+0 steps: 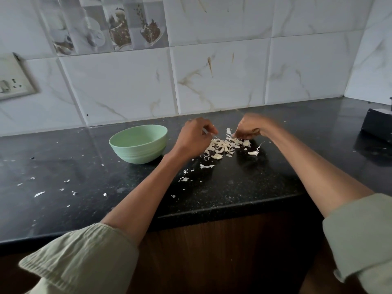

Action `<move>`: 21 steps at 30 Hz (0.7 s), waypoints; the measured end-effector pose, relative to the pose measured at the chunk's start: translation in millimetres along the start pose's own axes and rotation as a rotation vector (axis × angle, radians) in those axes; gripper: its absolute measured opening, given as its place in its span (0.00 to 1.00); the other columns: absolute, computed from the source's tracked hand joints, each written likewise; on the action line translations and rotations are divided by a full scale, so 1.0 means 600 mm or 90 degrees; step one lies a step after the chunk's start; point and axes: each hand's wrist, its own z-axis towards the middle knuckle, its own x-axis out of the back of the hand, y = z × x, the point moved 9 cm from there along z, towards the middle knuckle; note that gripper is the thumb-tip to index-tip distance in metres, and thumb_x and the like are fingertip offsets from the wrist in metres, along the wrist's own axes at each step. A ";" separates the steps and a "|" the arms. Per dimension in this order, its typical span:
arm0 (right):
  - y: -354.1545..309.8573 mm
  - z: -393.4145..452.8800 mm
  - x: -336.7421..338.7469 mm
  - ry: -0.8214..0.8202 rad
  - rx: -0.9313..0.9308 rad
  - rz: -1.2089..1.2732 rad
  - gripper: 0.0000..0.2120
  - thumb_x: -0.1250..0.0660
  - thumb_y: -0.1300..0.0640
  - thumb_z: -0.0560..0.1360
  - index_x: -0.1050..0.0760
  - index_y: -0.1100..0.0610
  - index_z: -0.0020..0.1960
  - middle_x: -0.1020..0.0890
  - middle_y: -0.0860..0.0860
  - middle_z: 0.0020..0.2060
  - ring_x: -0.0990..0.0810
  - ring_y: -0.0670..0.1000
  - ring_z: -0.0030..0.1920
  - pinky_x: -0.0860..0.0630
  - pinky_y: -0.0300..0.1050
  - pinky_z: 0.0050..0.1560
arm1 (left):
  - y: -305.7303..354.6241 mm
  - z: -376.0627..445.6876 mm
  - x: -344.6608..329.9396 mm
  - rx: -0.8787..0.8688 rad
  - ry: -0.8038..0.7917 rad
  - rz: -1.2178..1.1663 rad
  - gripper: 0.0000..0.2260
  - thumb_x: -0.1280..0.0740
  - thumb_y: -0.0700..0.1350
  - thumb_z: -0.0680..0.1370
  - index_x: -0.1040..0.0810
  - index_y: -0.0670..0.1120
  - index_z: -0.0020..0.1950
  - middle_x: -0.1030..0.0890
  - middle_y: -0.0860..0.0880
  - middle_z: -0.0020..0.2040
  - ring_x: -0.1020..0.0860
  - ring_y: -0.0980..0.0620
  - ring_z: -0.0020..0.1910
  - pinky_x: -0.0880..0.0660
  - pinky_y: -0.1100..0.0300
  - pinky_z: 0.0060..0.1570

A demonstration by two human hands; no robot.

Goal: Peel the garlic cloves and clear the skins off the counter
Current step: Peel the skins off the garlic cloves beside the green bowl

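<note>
Both hands work at the pile of garlic skins (224,145) right of the green bowl (139,143) on the desk (233,187). The left hand (196,137) has its fingers curled, pinching a thin skin strip; the right hand (249,129), blurred, curls its fingertips into the pile, though I cannot tell its hold.

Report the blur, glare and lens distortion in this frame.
Head view: the right hand is motion-smeared, the left hand sharper; soft sheen on the black counter near the wall; wide-angle bending curves the tile lines and counter edge.

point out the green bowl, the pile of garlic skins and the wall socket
green bowl (139,152): head view, on its outer side wall.
pile of garlic skins (222,145): head view, on the middle of the heap, between the two hands.
wall socket (14,79): head view, on its face plate, far left.
</note>
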 end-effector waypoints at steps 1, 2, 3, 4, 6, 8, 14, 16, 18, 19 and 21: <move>-0.001 -0.003 -0.002 -0.012 0.013 0.044 0.10 0.24 0.56 0.78 0.18 0.62 0.43 0.18 0.52 0.33 0.25 0.46 0.28 0.28 0.36 0.31 | -0.001 0.000 -0.002 0.000 -0.002 -0.004 0.13 0.34 0.34 0.77 0.13 0.47 0.50 0.14 0.54 0.49 0.20 0.64 0.45 0.27 0.70 0.44; -0.007 -0.007 -0.002 -0.028 0.037 0.123 0.09 0.23 0.57 0.77 0.17 0.63 0.47 0.17 0.53 0.35 0.23 0.46 0.31 0.26 0.36 0.33 | -0.002 0.001 -0.003 0.001 -0.004 -0.009 0.11 0.33 0.35 0.78 0.13 0.47 0.51 0.14 0.54 0.49 0.20 0.64 0.45 0.27 0.69 0.44; -0.018 -0.013 0.003 -0.043 0.071 0.223 0.09 0.23 0.58 0.76 0.17 0.64 0.50 0.16 0.53 0.38 0.21 0.47 0.35 0.23 0.36 0.35 | -0.004 0.002 -0.004 0.008 0.000 -0.021 0.08 0.31 0.37 0.79 0.13 0.47 0.52 0.14 0.54 0.49 0.20 0.63 0.44 0.27 0.69 0.44; -0.033 -0.020 0.010 -0.059 0.114 0.324 0.11 0.23 0.59 0.75 0.17 0.64 0.54 0.15 0.54 0.41 0.19 0.47 0.39 0.21 0.37 0.39 | -0.008 0.004 -0.002 0.018 0.010 -0.045 0.06 0.29 0.40 0.80 0.14 0.47 0.53 0.14 0.54 0.48 0.19 0.62 0.43 0.26 0.68 0.44; -0.064 -0.036 0.020 -0.101 0.211 0.441 0.13 0.23 0.62 0.74 0.17 0.64 0.58 0.13 0.54 0.45 0.16 0.47 0.45 0.19 0.37 0.45 | -0.015 0.005 0.002 0.044 0.034 -0.118 0.04 0.26 0.45 0.81 0.15 0.48 0.55 0.14 0.54 0.46 0.17 0.56 0.43 0.24 0.67 0.43; -0.088 -0.051 0.022 -0.126 0.292 0.453 0.15 0.24 0.66 0.74 0.17 0.66 0.60 0.13 0.55 0.48 0.15 0.48 0.50 0.18 0.38 0.51 | -0.017 0.006 0.006 0.060 0.052 -0.196 0.07 0.25 0.46 0.80 0.17 0.46 0.56 0.14 0.50 0.45 0.14 0.53 0.41 0.21 0.63 0.43; -0.111 -0.061 0.032 -0.081 0.368 0.448 0.14 0.22 0.67 0.72 0.16 0.64 0.57 0.13 0.59 0.50 0.14 0.52 0.53 0.18 0.42 0.56 | -0.015 0.004 0.030 0.065 0.098 -0.297 0.07 0.22 0.39 0.77 0.16 0.41 0.53 0.13 0.44 0.43 0.13 0.48 0.38 0.18 0.60 0.41; -0.111 -0.064 0.038 -0.058 0.376 0.434 0.15 0.21 0.67 0.71 0.16 0.64 0.56 0.13 0.60 0.49 0.14 0.52 0.52 0.17 0.43 0.56 | -0.012 0.003 0.032 0.063 0.099 -0.299 0.07 0.22 0.38 0.77 0.15 0.41 0.53 0.13 0.45 0.43 0.13 0.48 0.38 0.19 0.61 0.40; -0.112 -0.067 0.041 -0.037 0.379 0.420 0.14 0.20 0.67 0.71 0.16 0.63 0.55 0.13 0.59 0.48 0.14 0.51 0.50 0.18 0.42 0.55 | -0.008 0.002 0.031 0.065 0.090 -0.304 0.08 0.21 0.38 0.76 0.15 0.42 0.53 0.13 0.45 0.43 0.12 0.48 0.39 0.19 0.61 0.40; -0.113 -0.069 0.042 -0.032 0.381 0.419 0.14 0.21 0.67 0.71 0.16 0.64 0.55 0.12 0.58 0.48 0.14 0.51 0.50 0.18 0.41 0.54 | -0.007 0.001 0.031 0.066 0.087 -0.309 0.08 0.21 0.39 0.76 0.15 0.42 0.53 0.12 0.45 0.44 0.12 0.48 0.39 0.18 0.60 0.41; -0.117 -0.074 0.045 -0.028 0.391 0.425 0.13 0.21 0.67 0.71 0.17 0.65 0.55 0.12 0.57 0.47 0.14 0.49 0.49 0.19 0.39 0.53 | -0.004 -0.001 0.033 0.070 0.086 -0.320 0.08 0.21 0.42 0.77 0.15 0.42 0.53 0.12 0.46 0.44 0.12 0.47 0.40 0.16 0.55 0.42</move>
